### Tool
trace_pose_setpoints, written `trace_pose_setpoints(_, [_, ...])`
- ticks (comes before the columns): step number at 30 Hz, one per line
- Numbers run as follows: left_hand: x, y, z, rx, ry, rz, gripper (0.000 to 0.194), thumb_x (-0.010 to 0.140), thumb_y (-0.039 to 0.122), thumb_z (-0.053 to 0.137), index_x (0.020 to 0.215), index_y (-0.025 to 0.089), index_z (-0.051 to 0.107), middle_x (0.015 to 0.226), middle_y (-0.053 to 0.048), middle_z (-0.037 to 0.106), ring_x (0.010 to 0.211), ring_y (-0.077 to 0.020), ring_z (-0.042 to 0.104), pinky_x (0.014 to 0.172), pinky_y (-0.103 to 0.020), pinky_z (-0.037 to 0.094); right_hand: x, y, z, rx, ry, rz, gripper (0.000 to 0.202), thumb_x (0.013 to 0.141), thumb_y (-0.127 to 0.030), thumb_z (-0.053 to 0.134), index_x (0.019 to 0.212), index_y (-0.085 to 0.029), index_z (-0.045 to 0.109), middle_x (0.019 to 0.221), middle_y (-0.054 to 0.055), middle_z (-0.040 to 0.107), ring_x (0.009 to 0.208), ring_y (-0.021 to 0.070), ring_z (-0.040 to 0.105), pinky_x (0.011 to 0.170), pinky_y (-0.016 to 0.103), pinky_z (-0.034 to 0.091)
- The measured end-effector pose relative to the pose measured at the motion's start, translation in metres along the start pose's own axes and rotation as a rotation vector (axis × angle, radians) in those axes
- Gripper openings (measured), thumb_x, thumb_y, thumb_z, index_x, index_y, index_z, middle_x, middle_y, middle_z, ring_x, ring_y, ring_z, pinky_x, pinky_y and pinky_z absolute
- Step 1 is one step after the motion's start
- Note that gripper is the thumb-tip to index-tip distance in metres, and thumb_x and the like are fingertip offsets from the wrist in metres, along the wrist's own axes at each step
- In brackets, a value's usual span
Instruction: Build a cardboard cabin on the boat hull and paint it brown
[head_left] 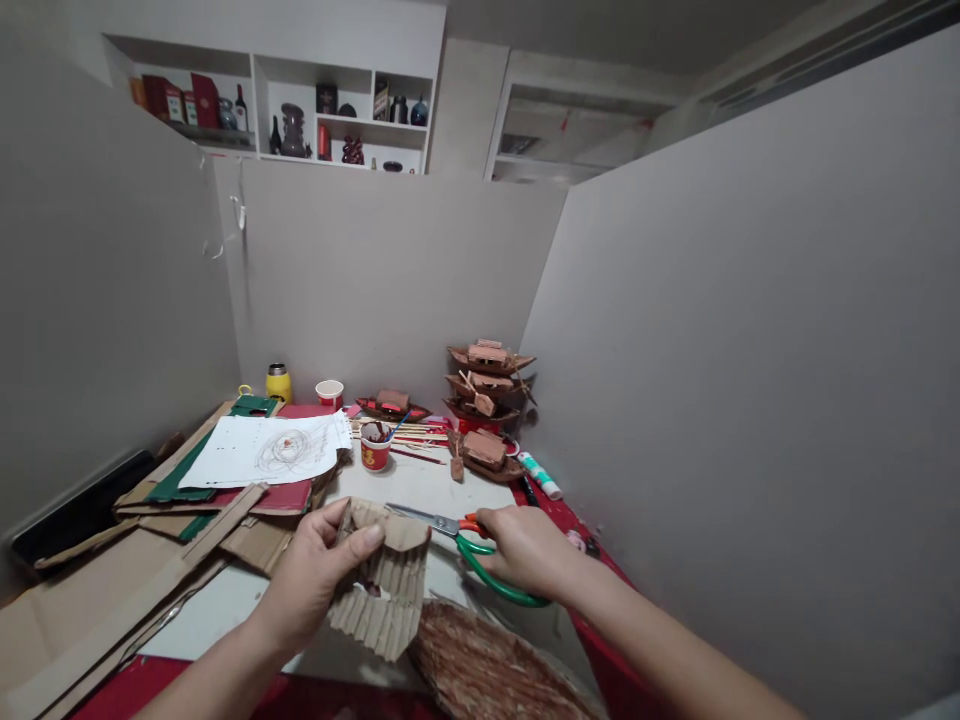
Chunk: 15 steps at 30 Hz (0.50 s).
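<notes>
Single head view: worn at eye height, facing forward and down across the near table to grey panels.

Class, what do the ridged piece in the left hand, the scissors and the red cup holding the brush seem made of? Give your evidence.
Ridged piece: unpainted corrugated cardboard, matt brown with parallel ridges.
Scissors: metal blades, grey with a slight shine; smooth green and orange handles, probably plastic.
Red cup: probably printed paper, judging by its gold pattern.
</notes>
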<state>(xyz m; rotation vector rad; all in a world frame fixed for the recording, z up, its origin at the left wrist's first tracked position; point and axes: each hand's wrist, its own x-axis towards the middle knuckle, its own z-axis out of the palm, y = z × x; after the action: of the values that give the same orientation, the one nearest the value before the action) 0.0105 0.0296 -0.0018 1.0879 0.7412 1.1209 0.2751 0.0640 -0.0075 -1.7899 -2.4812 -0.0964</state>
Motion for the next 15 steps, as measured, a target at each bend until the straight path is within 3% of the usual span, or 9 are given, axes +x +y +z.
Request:
trace_pose_setpoints(6, [0.012, -0.002, -0.004, -0.203, -0.007, -0.119, 0.028, 0.073, 0.030, 0.081, 0.095, 0.014, 0.074, 0.087, -0.008, 0.077, 0.074, -0.0167, 0.070, 0.070, -0.025, 0.054, 0.018, 0.013, 0.016, 0.142, -0.037, -0.028, 0.019, 0.074, -0.025, 0.064, 0.089, -0.018, 0.072, 0.089, 0.012, 0.076, 0.080, 0.0281, 0.070, 0.067, 0.032, 0.043])
trace_pose_setpoints(9, [0.015, -0.003, -0.006, -0.208, -0.015, -0.158, 0.037, 0.068, 0.025, 0.084, 0.102, 0.015, 0.073, 0.093, -0.009, 0.077, 0.078, -0.0188, 0.071, 0.072, -0.027, 0.055, 0.022, 0.019, 0.018, 0.271, -0.025, -0.009, 0.022, 0.069, -0.021, 0.068, 0.090, -0.017, 0.072, 0.091, 0.011, 0.074, 0.084, 0.0280, 0.068, 0.072, 0.034, 0.046])
trace_pose_setpoints(13, [0.014, -0.005, -0.005, -0.073, 0.058, -0.053, 0.039, 0.064, 0.026, 0.086, 0.100, 0.016, 0.073, 0.096, -0.008, 0.076, 0.075, -0.0185, 0.069, 0.061, -0.025, 0.055, 0.014, 0.008, 0.008, 0.532, 0.080, 0.031, 0.024, 0.084, -0.032, 0.058, 0.093, -0.012, 0.068, 0.100, 0.016, 0.070, 0.095, 0.0282, 0.065, 0.083, 0.039, 0.048])
trace_pose_setpoints(15, [0.012, -0.007, -0.004, 0.039, 0.104, 0.050, 0.033, 0.067, 0.027, 0.083, 0.097, 0.018, 0.073, 0.091, -0.005, 0.076, 0.075, -0.0176, 0.068, 0.063, -0.024, 0.055, 0.003, -0.010, 0.000, 0.710, 0.079, 0.023, 0.035, 0.093, -0.042, 0.046, 0.098, -0.013, 0.065, 0.094, 0.013, 0.070, 0.088, 0.0228, 0.067, 0.077, 0.035, 0.053])
